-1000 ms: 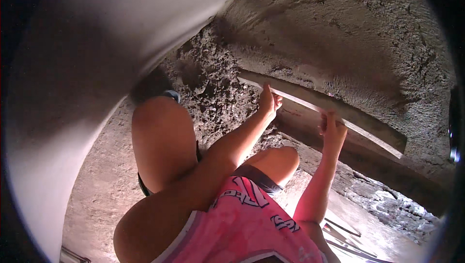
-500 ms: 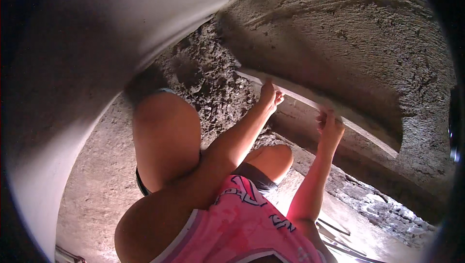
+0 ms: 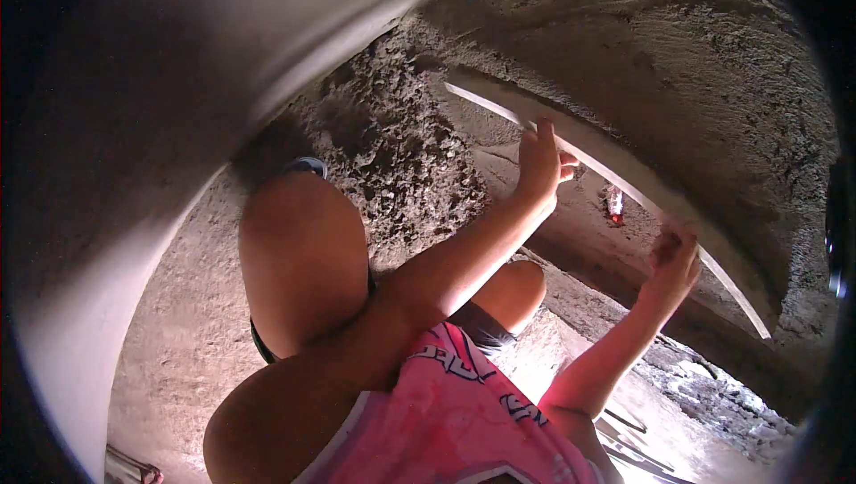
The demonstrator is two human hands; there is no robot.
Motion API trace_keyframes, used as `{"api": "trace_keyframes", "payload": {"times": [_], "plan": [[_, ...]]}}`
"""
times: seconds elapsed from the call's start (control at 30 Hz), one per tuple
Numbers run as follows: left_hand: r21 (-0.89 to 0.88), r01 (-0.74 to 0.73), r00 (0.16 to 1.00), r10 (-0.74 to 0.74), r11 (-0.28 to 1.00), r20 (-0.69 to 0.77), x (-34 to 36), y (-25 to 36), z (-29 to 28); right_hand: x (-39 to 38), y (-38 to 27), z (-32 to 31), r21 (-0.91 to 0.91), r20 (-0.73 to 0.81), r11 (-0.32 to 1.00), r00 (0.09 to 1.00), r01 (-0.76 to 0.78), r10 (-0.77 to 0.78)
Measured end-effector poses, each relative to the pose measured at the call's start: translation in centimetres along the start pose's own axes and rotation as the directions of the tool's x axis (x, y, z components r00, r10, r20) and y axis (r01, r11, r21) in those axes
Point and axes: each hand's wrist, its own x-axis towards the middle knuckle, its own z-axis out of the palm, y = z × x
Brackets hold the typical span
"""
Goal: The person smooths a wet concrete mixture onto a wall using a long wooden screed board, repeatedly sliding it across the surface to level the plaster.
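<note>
A long, narrow straight board (image 3: 615, 167) with a pale lit edge lies against the rough grey plastered wall (image 3: 713, 65), slanting from upper left down to lower right. My left hand (image 3: 542, 165) grips its lower edge left of the middle, thumb and fingers closed. Farther along to the right, my right hand (image 3: 675, 263) holds the same edge, its fingertips partly in shadow. Between the hands, just under the board, shows a small white piece with a reddish-orange end (image 3: 615, 206); its kind is unclear.
A smooth pale surface (image 3: 178, 109) curves along the left. Broken, crumbly masonry (image 3: 388, 154) fills the corner ahead of my knee (image 3: 303, 261). Whitish rubble (image 3: 704, 386) and thin dark bars (image 3: 633, 444) lie at lower right.
Both hands and the board have moved up and to the right along the wall. The small white and reddish piece has come into view below the board.
</note>
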Motion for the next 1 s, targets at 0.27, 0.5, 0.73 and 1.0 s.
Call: {"api": "trace_keyframes", "payload": {"times": [0.27,0.5,0.73,1.0], "plan": [[-0.151,0.242,0.969,-0.248,0.958,-0.018,5.7,-7.6,-8.7,-2.1,4.6,4.3,-0.212,0.184,0.977,0.982,-0.006,0.046],[-0.289,0.313,0.949,-0.306,0.904,0.073,9.6,-8.1,-9.8,-1.2,5.8,6.5,-0.327,0.206,0.943,0.979,0.062,0.007],[-0.210,0.274,0.961,-0.275,0.938,0.027,8.6,-5.3,-7.6,-1.0,4.5,6.3,-0.264,0.102,0.964,0.995,0.035,-0.008],[-0.173,0.193,0.979,-0.177,0.966,0.100,7.2,-4.1,-6.3,-0.7,3.3,5.6,-0.187,0.046,0.982,0.999,0.010,-0.001]]}}
